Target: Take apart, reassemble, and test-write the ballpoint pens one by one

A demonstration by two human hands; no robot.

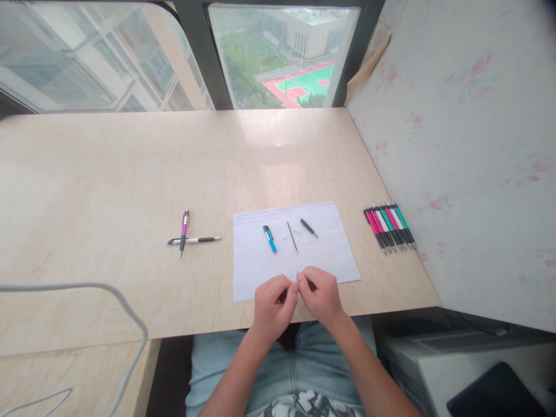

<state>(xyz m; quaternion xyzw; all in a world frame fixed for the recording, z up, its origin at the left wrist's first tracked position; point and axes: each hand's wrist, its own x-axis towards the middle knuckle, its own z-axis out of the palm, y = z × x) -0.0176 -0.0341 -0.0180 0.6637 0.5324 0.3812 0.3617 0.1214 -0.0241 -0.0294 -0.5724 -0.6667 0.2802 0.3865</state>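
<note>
My left hand (273, 304) and my right hand (320, 294) meet fingertip to fingertip over the near edge of a white sheet of paper (256, 266). Both are closed in a pinch; anything between the fingers is too small to make out. Beyond them on the paper lie the parts of a pen: a blue upper barrel with a clip (270, 239), a thin dark refill (292, 237) and a black lower barrel with a pointed tip (308, 227). Small pale marks or bits beside the refill are unclear. Handwriting runs along the sheet's far edge.
At left, a purple pen (185, 223) lies across a black-and-white pen (204, 239). Several pink, white and green pens (390, 227) form a row near the right wall (469, 174). A grey cable (99, 285) curves over the table's (130, 174) left side.
</note>
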